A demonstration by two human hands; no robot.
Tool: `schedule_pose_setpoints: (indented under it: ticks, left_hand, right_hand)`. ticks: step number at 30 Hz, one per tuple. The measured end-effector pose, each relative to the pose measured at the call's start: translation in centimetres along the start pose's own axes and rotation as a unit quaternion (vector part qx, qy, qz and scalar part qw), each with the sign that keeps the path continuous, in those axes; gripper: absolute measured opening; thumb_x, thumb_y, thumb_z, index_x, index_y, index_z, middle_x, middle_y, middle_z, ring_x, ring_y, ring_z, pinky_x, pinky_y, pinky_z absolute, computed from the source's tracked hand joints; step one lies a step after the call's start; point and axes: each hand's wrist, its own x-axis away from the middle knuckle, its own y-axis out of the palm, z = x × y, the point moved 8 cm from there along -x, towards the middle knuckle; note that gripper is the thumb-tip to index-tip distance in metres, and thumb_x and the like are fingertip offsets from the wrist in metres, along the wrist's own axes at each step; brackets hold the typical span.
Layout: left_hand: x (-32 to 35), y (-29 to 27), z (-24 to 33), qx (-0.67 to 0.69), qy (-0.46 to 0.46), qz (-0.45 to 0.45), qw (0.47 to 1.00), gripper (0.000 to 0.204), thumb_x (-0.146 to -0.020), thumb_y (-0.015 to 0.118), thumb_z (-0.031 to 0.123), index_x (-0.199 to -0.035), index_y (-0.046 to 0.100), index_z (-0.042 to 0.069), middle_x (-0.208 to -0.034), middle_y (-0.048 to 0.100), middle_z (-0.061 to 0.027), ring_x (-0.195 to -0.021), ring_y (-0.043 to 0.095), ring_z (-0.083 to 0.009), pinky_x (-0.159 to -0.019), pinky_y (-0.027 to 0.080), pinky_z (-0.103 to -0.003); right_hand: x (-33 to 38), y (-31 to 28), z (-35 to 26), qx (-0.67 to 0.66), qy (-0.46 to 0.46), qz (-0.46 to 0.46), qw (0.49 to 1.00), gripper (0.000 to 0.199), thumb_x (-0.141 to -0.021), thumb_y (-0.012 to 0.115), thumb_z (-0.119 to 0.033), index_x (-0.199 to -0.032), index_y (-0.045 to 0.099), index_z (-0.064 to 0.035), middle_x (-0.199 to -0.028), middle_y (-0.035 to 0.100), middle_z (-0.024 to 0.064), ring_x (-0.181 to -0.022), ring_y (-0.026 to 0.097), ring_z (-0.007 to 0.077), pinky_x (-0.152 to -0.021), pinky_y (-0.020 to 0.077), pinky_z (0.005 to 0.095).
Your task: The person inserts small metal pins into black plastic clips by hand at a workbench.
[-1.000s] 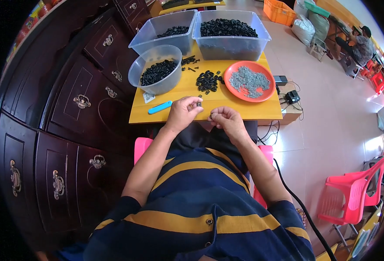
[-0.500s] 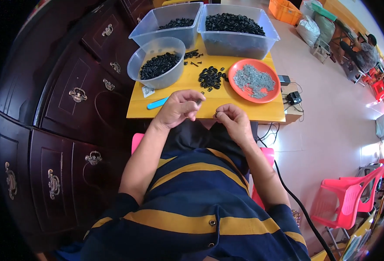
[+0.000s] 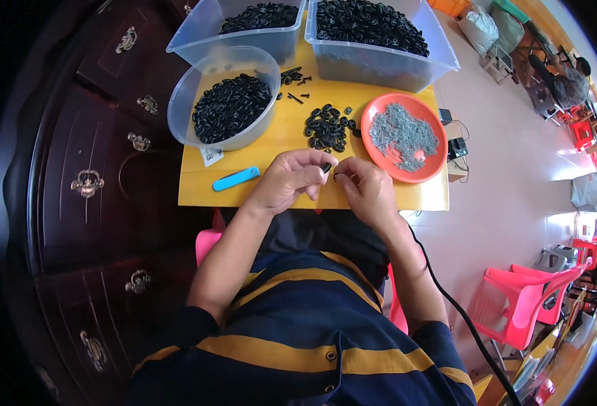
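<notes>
Over the front edge of the yellow table, my left hand (image 3: 286,181) pinches a small black oval plastic piece (image 3: 326,167) between thumb and fingertips. Close beside it, my right hand (image 3: 371,192) is closed at the fingertips on something small and dark that I cannot make out. The fingertips of both hands almost meet. Beyond them lies a loose pile of black oval pieces (image 3: 325,128). To its right, an orange-red plate (image 3: 436,162) holds many small silvery metal parts (image 3: 400,133).
A clear round tub (image 3: 271,111) of black pieces stands left, with a blue-handled tool (image 3: 236,178) before it. Two clear bins (image 3: 386,68) (image 3: 237,44) of black parts stand behind. Dark drawers (image 3: 109,223) flank my left; a black cable (image 3: 447,294) runs at my right.
My hands have come closer together, the left one moving right toward the right hand. The whole view has shifted, so the table looks nearer. The piles and containers look unchanged.
</notes>
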Motion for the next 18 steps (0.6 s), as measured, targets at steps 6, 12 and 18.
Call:
schedule_pose_setpoints:
  ticks: [6, 12, 18]
  left_hand:
    - [-1.8, -0.5, 0.0, 0.130, -0.016, -0.055, 0.990, 0.045, -0.092, 0.075, 0.028, -0.122, 0.063, -0.003, -0.086, 0.061, -0.0030, -0.065, 0.056, -0.0069, -0.062, 0.054, -0.025]
    - [-2.2, -1.4, 0.1, 0.156, -0.028, -0.050, 0.986, 0.045, -0.093, 0.073, 0.031, -0.122, 0.064, -0.002, -0.084, 0.060, -0.0029, -0.063, 0.055, -0.0072, -0.062, 0.054, -0.025]
    - [-2.0, -2.0, -0.3, 0.141, -0.052, -0.019, 0.989, 0.038, -0.099, 0.066, 0.026, -0.123, 0.065, -0.003, -0.082, 0.060, -0.0031, -0.064, 0.056, -0.0076, -0.062, 0.051, -0.022]
  right_hand:
    - [-1.1, 1.1, 0.2, 0.091, 0.005, 0.004, 0.996, 0.008, -0.085, 0.068, -0.010, -0.093, 0.068, -0.0062, -0.083, 0.067, 0.0147, -0.078, 0.068, 0.0349, -0.068, 0.0543, 0.0439]
    - [-1.6, 1.2, 0.5, 0.056, 0.023, 0.030, 0.998, 0.016, -0.086, 0.071, -0.006, -0.101, 0.067, -0.0054, -0.085, 0.064, 0.0129, -0.073, 0.066, 0.0309, -0.065, 0.0529, 0.0405]
    - [-2.0, 1.2, 0.5, -0.168, 0.055, 0.080, 0.981, 0.019, -0.087, 0.070, 0.004, -0.106, 0.066, -0.0003, -0.088, 0.064, 0.0088, -0.073, 0.065, 0.0157, -0.065, 0.0516, 0.0289]
